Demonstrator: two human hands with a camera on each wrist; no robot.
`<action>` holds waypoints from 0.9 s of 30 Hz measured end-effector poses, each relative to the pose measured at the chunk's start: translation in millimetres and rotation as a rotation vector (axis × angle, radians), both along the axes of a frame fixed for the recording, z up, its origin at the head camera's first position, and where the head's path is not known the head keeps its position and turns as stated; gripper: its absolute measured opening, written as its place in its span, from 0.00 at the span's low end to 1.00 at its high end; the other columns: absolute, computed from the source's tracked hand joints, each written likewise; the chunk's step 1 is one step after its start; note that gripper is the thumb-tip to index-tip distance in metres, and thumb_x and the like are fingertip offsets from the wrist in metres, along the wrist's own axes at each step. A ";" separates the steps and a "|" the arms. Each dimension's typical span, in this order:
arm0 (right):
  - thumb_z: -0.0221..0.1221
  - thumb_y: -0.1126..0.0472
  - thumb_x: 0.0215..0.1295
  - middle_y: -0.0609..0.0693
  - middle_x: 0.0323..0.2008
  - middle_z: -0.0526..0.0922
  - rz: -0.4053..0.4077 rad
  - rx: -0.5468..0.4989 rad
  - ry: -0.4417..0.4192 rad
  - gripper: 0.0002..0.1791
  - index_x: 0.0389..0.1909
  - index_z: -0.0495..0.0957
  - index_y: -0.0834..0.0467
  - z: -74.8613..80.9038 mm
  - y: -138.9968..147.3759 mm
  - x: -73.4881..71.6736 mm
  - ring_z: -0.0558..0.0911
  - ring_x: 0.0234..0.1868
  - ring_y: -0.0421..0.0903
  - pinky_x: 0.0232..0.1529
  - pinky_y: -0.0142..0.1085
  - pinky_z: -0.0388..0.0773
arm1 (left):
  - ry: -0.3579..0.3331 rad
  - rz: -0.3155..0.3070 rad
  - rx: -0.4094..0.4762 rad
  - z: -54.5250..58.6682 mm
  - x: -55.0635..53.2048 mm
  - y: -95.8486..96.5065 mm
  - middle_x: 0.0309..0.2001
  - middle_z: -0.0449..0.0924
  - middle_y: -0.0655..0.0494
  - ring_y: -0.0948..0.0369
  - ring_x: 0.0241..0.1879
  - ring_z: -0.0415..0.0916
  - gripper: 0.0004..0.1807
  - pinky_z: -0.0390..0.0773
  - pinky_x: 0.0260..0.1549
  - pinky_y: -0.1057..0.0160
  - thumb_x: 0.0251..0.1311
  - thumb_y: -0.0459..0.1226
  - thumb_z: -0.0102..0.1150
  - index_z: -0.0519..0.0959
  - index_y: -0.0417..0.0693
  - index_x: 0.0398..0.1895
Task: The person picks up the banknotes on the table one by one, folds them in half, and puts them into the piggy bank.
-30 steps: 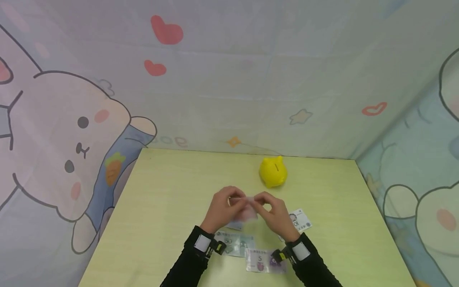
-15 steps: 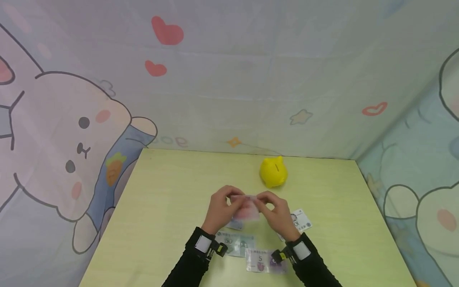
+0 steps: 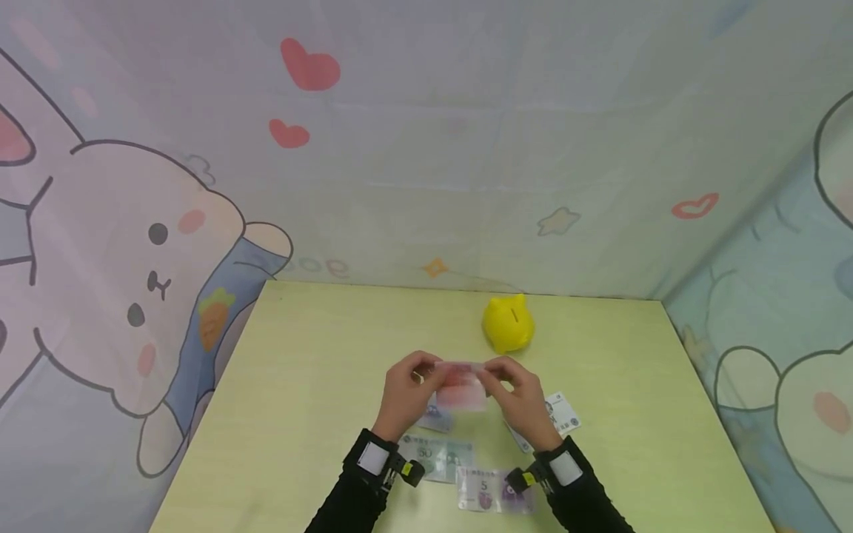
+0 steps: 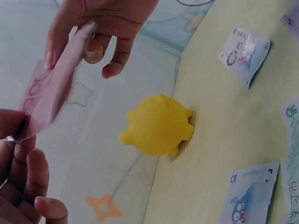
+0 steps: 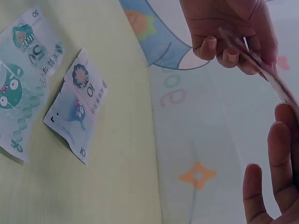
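Observation:
A pink play banknote (image 3: 461, 394) is stretched between both hands above the table. My left hand (image 3: 406, 394) pinches its left edge between thumb and fingers. At the opposite edge, my right hand (image 3: 523, 400) pinches it in the same way. In the left wrist view the pink banknote (image 4: 55, 95) looks folded, with one layer bent out from the other. The right wrist view shows the banknote (image 5: 261, 67) almost edge-on. Beyond the hands sits a yellow piggy bank (image 3: 509, 323), with a dark slot on top.
Under and near the hands lie a green 50 note (image 3: 436, 459), a purple 5 note (image 3: 489, 490) and a blue 10 note (image 3: 435, 420). Another 10 note (image 3: 563, 414) lies by the right wrist. A cartoon-printed cloth (image 3: 426, 148) hangs behind the table (image 3: 320, 355).
The hands have drawn slightly apart, and more of the pink banknote shows between them. The head view has tilted up a little. The piggy bank and the notes on the table stay put.

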State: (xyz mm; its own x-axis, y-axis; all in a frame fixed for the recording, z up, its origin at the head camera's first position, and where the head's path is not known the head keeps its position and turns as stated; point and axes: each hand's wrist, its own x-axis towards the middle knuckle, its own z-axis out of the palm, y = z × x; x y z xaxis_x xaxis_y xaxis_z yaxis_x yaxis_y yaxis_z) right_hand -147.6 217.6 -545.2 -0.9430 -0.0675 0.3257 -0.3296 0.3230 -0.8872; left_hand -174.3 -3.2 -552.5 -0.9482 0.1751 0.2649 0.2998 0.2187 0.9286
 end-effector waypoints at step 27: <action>0.62 0.60 0.79 0.53 0.36 0.85 -0.060 -0.087 -0.064 0.07 0.47 0.83 0.59 -5.8 3.4 -0.1 0.82 0.34 0.48 0.40 0.31 0.79 | -0.034 0.021 0.038 -20.7 14.6 1.1 0.39 0.87 0.60 0.64 0.37 0.80 0.08 0.78 0.39 0.66 0.71 0.44 0.70 0.87 0.52 0.45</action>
State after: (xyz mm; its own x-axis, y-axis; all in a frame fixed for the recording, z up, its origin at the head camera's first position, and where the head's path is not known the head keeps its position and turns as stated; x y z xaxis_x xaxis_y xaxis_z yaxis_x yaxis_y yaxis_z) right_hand -147.7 221.0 -551.0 -0.9635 0.0160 0.2674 -0.2541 0.2614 -0.9312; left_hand -159.6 -2.1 -573.2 -0.9602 0.1459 0.2381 0.2633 0.1892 0.9460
